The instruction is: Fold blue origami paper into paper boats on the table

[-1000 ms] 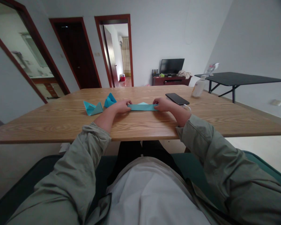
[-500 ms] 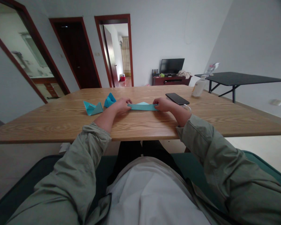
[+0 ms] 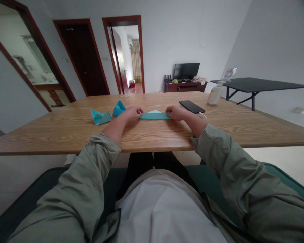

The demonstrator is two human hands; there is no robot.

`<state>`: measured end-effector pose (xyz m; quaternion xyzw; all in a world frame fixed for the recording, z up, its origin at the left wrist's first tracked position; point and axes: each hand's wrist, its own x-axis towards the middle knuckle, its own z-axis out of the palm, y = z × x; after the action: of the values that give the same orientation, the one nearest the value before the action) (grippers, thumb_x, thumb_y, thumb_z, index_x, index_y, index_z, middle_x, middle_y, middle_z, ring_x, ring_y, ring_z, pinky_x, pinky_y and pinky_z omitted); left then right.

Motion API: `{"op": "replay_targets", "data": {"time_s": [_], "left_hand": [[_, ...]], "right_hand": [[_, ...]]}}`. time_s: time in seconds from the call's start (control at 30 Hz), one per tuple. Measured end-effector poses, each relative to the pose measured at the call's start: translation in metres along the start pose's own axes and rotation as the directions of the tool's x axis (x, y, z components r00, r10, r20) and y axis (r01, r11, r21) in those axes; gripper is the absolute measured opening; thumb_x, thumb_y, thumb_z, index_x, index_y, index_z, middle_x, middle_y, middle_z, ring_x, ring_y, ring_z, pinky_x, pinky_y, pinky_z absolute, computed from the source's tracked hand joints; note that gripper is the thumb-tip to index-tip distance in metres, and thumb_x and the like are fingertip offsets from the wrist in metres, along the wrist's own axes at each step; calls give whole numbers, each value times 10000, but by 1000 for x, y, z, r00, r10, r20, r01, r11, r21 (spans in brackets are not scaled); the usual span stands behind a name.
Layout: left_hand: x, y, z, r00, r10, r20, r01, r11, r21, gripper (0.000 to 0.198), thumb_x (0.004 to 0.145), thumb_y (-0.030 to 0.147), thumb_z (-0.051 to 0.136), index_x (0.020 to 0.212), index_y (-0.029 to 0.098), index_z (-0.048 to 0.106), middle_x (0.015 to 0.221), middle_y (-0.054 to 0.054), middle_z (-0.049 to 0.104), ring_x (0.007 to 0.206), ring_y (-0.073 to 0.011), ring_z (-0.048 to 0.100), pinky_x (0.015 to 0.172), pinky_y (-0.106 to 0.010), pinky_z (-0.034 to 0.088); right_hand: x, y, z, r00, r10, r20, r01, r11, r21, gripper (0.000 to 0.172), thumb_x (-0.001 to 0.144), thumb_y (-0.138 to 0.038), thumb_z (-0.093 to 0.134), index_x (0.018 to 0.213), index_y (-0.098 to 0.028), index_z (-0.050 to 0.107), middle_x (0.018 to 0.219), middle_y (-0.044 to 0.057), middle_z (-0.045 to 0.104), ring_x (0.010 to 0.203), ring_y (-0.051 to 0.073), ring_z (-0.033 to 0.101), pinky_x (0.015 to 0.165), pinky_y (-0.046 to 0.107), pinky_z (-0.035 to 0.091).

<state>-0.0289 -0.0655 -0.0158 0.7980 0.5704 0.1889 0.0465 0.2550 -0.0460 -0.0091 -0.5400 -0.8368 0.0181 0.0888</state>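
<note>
Teal folded paper (image 3: 154,116) on the wooden table (image 3: 66,138), mid-fold
Our left hand (image 3: 132,113) and right hand (image 3: 176,113) grip its two ends closed; the crease calls for even pressure from both

A long, flat strip of folded turquoise origami paper (image 3: 154,116), a small triangular peak showing behind its middle, lies crosswise on the worktop (image 3: 66,135). At 9 o'clock sit a paper boat (image 3: 100,117) and a second folded boat (image 3: 119,108).

L hand (image 3: 131,113) palm down, fingers curled; R hand (image 3: 176,113) same; L forearm (image 3: 113,131), R forearm (image 3: 194,125) angled inward
</note>
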Motion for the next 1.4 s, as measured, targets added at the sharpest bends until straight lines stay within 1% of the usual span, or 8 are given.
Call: {"op": "replay_targets", "data": {"time_s": [0.23,0.4,0.63,0.8,0.97,1.07,1.2,1.4], "left_hand": [[2,-2,2,999,-23,32,24,999,-43,304,760,174,580,1030,155,717,955,-45,744,813,-140,653,689,-200,471],[2,-3,2,998,6,61,-4,999,-41,323,736,162,576,1028,155,713,931,-43,743,801,-145,659,688,-207,480],[3,-5,3,996,-1,86,6,999,-50,338,733,166,569,1045,162,699,954,-44,747,805,-149,665,671,-205,479],[3,-3,3,995,-4,101,8,999,-45,327,742,169,566,1043,158,694,958,-43,745,801,-141,664,659,-198,473],[3,-2,2,995,-11,104,16,999,-51,327,732,165,569,1033,158,697,948,-43,743,791,-142,659,651,-202,470],[3,-3,3,994,-14,109,19,999,-46,325,730,169,570,1029,159,697,945,-42,741,792,-144,657,651,-205,468],[3,-5,4,994,-2,111,9,998,-60,318,744,175,568,1039,161,686,941,-36,737,791,-139,654,660,-203,467],[2,-6,5,996,-9,87,12,999,-41,407,797,192,548,1196,176,629,948,-34,725,799,-141,646,685,-213,466]], "right_hand": [[0,1,1,999,33,-14,-32,998,54,398,797,-217,625,1194,-196,629,1145,66,709,904,178,654,735,226,459],[1,3,4,996,74,-54,-70,995,75,456,782,-246,657,1224,-170,573,1176,94,689,905,187,646,724,242,458],[0,-2,1,985,148,-84,-143,988,58,433,778,-264,673,1188,-152,592,1092,110,707,888,195,643,690,243,446],[-5,-6,-4,980,167,-109,-166,986,12,405,776,-274,677,1158,-148,635,1101,117,711,904,204,644,708,245,451],[0,-2,-1,985,154,-83,-156,988,-16,344,774,-275,667,1092,-145,689,1057,109,731,878,208,656,712,247,454],[1,-4,0,986,144,-79,-146,989,-8,345,781,-258,656,1108,-154,696,1089,106,729,885,201,662,707,238,456],[-4,-9,-4,988,147,-44,-147,989,-1,354,794,-180,610,1135,-154,701,1118,110,728,877,193,668,693,226,458],[-8,-11,-6,990,139,-29,-139,990,9,388,813,-176,587,1189,-168,683,1102,99,736,857,186,673,680,220,456]]}}
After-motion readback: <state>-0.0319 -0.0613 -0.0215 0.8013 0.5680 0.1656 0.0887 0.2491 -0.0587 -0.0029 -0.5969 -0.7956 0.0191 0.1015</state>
